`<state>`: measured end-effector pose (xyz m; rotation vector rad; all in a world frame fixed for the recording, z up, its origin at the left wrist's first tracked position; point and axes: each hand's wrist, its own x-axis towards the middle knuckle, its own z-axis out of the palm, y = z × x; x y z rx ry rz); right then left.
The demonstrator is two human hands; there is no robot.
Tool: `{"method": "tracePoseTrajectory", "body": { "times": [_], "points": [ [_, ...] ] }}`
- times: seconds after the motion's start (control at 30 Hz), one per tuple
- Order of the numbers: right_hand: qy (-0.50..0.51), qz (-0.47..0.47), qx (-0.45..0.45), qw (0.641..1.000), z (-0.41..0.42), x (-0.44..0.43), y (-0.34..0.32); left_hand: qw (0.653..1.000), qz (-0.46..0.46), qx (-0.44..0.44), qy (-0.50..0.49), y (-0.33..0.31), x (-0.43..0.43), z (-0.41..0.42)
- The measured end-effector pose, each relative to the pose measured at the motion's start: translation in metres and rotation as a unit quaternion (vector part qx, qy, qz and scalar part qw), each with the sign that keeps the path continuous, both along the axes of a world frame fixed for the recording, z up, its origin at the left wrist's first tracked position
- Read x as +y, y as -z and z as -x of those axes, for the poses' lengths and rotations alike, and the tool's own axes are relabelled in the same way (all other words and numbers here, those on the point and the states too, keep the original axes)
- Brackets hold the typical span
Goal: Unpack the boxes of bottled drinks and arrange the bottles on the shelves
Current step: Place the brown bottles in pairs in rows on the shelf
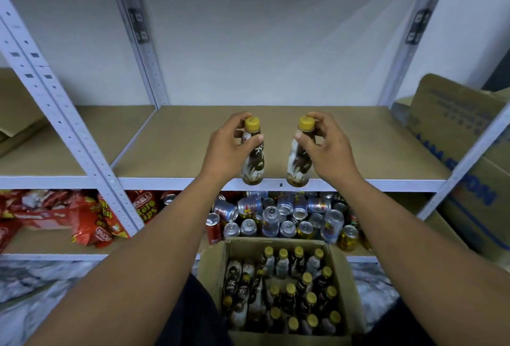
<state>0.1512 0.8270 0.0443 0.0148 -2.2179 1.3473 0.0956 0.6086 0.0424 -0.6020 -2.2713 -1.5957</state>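
Note:
My left hand (pixel 230 147) grips the neck of a brown-and-white bottle with a yellow cap (pixel 253 163). My right hand (pixel 323 149) grips a second, matching bottle (pixel 298 169) the same way. Both bottles hang upright in front of the middle shelf (pixel 165 147), their bases level with its white front edge. Below, an open cardboard box (pixel 346 285) on the floor holds several more yellow-capped bottles, most upright and a few lying on their sides at the left.
The lower shelf carries several drink cans (pixel 278 216) in the middle and red snack bags (pixel 91 221) at the left. A large cardboard box (pixel 463 135) leans at the right end of the shelving. White perforated uprights (pixel 55 102) frame the bays.

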Motion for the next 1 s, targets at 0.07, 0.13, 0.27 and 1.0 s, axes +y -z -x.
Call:
{"method": "tracePoseTrajectory", "body": {
  "times": [0.07, 0.13, 0.27, 1.0],
  "points": [
    [-0.007, -0.002, -0.002, 1.0, 0.014, 0.002, 0.0, 1.0, 0.006, -0.001, -0.007, 0.001, 0.004, 0.011],
    [-0.018, 0.004, -0.009, 1.0, 0.027, 0.006, 0.003, 1.0, 0.012, -0.004, -0.013, 0.002, 0.007, 0.021],
    [-0.029, 0.007, -0.023, 0.999, 0.048, 0.014, 0.014, 1.0, 0.017, -0.01, -0.015, 0.008, 0.014, 0.039],
    [-0.049, 0.054, -0.054, 0.996, 0.05, 0.026, 0.058, 0.995, -0.041, -0.092, -0.014, 0.049, 0.021, 0.035]
  ]
}}
